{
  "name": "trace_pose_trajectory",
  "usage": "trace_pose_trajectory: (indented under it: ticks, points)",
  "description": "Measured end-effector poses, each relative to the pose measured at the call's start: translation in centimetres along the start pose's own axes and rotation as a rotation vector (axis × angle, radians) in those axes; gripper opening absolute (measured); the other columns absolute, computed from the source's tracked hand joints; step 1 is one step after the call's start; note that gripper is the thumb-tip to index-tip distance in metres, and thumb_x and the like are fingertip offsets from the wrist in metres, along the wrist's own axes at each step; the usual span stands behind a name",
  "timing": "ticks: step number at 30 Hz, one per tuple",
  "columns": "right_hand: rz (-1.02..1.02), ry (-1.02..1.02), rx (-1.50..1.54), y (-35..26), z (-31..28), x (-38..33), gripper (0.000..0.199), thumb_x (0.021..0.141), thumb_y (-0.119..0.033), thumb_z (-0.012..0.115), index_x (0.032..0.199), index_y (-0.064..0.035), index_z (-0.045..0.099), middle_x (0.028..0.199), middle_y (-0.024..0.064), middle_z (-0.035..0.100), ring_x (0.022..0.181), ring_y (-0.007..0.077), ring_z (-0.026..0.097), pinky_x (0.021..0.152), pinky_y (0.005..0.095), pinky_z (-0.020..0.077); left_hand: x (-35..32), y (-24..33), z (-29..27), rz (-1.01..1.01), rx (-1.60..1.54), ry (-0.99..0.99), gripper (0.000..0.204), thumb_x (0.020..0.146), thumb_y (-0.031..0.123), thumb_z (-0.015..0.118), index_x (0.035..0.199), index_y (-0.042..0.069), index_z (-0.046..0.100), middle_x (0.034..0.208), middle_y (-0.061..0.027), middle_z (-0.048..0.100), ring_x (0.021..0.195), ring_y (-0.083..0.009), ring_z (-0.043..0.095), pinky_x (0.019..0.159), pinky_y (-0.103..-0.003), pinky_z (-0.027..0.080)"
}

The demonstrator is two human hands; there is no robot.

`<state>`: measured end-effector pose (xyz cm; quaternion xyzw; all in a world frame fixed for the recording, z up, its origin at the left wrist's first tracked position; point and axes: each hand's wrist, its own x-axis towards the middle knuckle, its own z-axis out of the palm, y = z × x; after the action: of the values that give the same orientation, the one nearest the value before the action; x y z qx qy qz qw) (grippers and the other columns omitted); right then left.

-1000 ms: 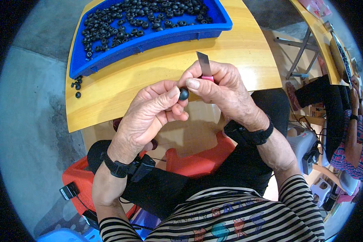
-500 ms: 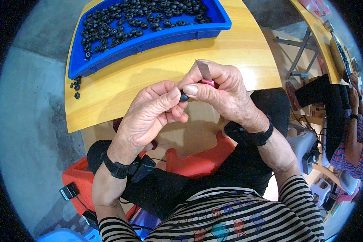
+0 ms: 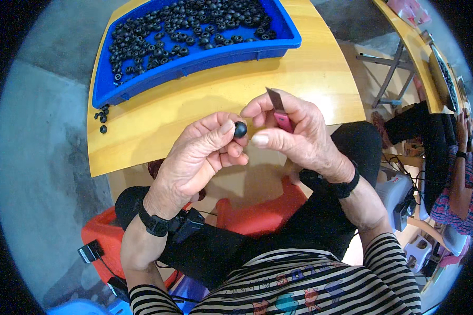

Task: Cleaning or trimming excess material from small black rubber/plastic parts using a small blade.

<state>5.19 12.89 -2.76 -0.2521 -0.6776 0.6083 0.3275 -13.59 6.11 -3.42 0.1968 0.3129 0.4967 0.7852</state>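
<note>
Yellow wood makes up the small table before us, standing on a grey concrete floor. At its far edge sits a long blue plastic tray filled with small black rubber pieces, and a few stray black pieces lie on the tabletop just beside the tray's left corner. We hold both hands above the table's near edge, close together. Our left hand pinches one small round black rubber piece between thumb and fingertips, closed tightly on it. Our right hand is curled around a pink-handled knife with a short grey blade, the blade pointing up and away, its thumb lying just beside the black piece. Black bands circle both wrists. Below our hands we see an orange plastic stool. At the right edge another person's arm shows near a second table.
</note>
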Motion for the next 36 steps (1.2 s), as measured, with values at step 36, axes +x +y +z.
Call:
trace_pose_trajectory:
  ticks: [36]
  points:
    - [-0.128, -0.064, -0.14, 0.0, 0.0, -0.3, 0.032, 0.084, -0.031, 0.059, 0.095, -0.0003, 0.059, 0.08, 0.0075, 0.057, 0.072, 0.0174, 0.055, 0.066, 0.028, 0.0436, -1.1, 0.0, -0.3, 0.021, -0.059, 0.016, 0.021, 0.087, 0.017, 0.057, 0.103, 0.004, 0.055, 0.085, -0.0041, 0.061, 0.069, -0.0102, 0.058, 0.072, -0.03, 0.053]
